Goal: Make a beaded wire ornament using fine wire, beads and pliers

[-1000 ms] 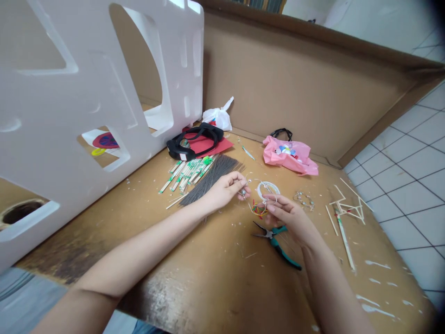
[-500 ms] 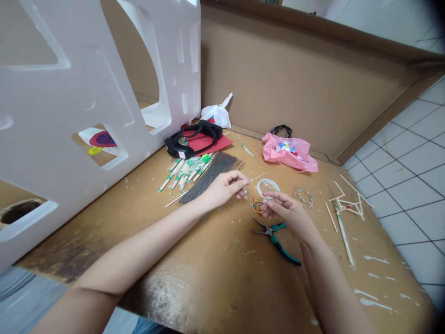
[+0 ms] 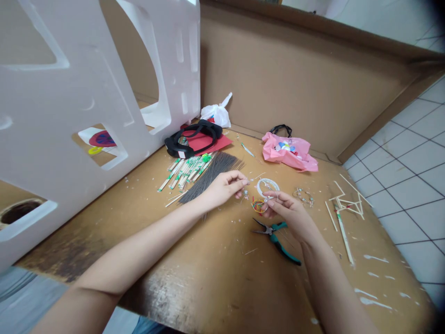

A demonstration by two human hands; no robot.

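My left hand (image 3: 225, 188) is closed in a pinch on a thin wire (image 3: 257, 177) whose free end sticks out to the right. Small pale beads (image 3: 246, 193) hang just under its fingertips. Between thumb and fingers, my right hand (image 3: 287, 208) pinches a beaded wire piece (image 3: 268, 198); its exact shape is too small to make out. A white ring-shaped coil (image 3: 268, 181) lies just behind the right fingertips. Red, yellow and green strands (image 3: 257, 206) sit beside them. Green-handled pliers (image 3: 276, 236) lie on the table, jaws partly apart, below the right hand.
Dark thin sticks (image 3: 210, 176) and green-wrapped chopsticks (image 3: 187, 171) lie left of the hands. A black headset strap (image 3: 193, 139) rests on red paper. Farther back is a pink bag (image 3: 291, 152). To the right are a beaded bracelet (image 3: 303, 196) and a wooden stick frame (image 3: 349, 204).
Both hands stay almost in place. The beads under the left fingertips show slightly more clearly and the coloured strands have shifted a little.
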